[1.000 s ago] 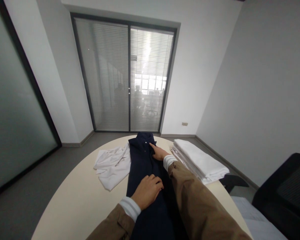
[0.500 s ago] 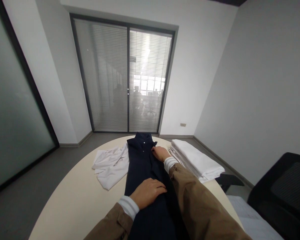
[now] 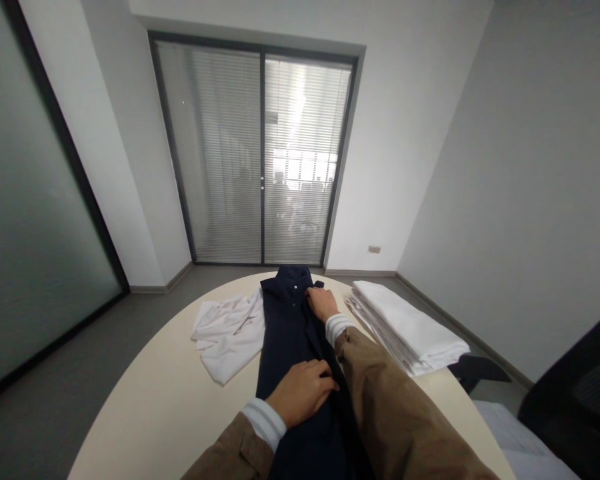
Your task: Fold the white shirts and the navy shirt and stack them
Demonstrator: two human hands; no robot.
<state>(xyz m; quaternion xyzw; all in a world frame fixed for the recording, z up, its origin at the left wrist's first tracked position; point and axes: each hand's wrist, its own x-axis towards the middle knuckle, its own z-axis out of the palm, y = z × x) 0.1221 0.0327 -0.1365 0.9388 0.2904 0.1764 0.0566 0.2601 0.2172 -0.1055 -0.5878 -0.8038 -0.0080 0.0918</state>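
A navy blue shirt point(image 3: 285, 340) lies lengthwise on the table, its collar at the far end and two small buttons showing below it. The sides are folded inward, making a long narrow strip. Near the collar, my right hand point(image 3: 323, 305) has its fingers curled on the shirt's right edge, gripping cloth; the fingertips are partly hidden. Closer to me, my left hand point(image 3: 303, 392) rests on the middle of the shirt, fingers bent and thumb drawn in, pinching the fabric by the right-hand fold.
A crumpled white garment point(image 3: 233, 340) touches the shirt's left side. On the right, a folded stack of white cloth point(image 3: 405, 327) overhangs the edge of the round table point(image 3: 145, 413). A black chair point(image 3: 580, 393) stands beyond it, with white cloth point(image 3: 515, 433) below the table edge.
My left hand's fingers have curled inward from lying flatter on the shirt. The right hand stays near the collar. The whole view has shifted slightly.
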